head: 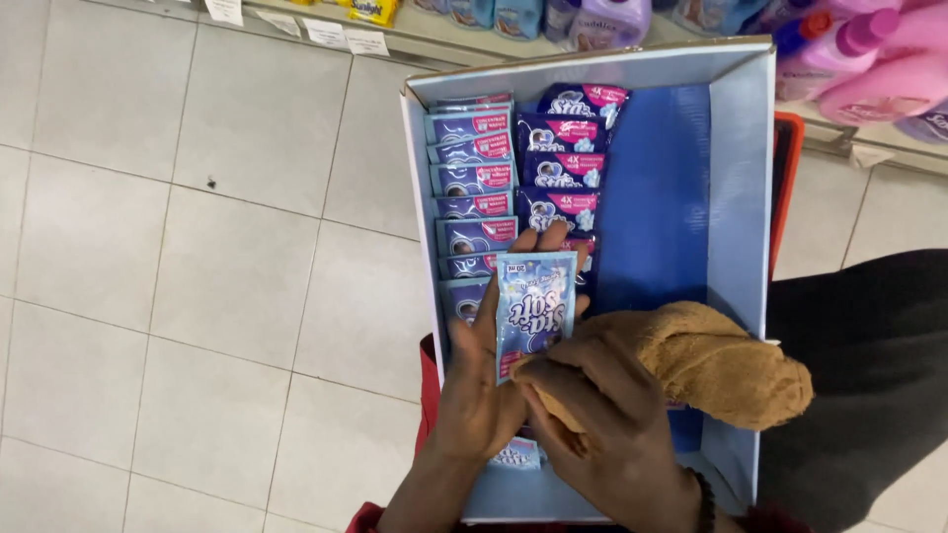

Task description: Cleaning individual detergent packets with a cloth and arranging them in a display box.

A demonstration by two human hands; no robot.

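Note:
My left hand [481, 380] holds a light blue sachet [533, 306] upright over an open blue and white cardboard box [736, 188]. My right hand [607, 424] grips a brown cloth [711, 360] and presses it against the sachet's lower edge. Inside the box, two rows of dark blue and purple sachets [474, 188] stand packed along the left side. Another light blue sachet [518, 454] lies in the box below my hands.
The box's right half shows bare blue bottom [657, 197]. A shelf at the top carries pink and purple bottles [869, 59] and price tags [346, 38]. A white tiled floor [197, 276] fills the left. Dark fabric [869, 375] lies at the right.

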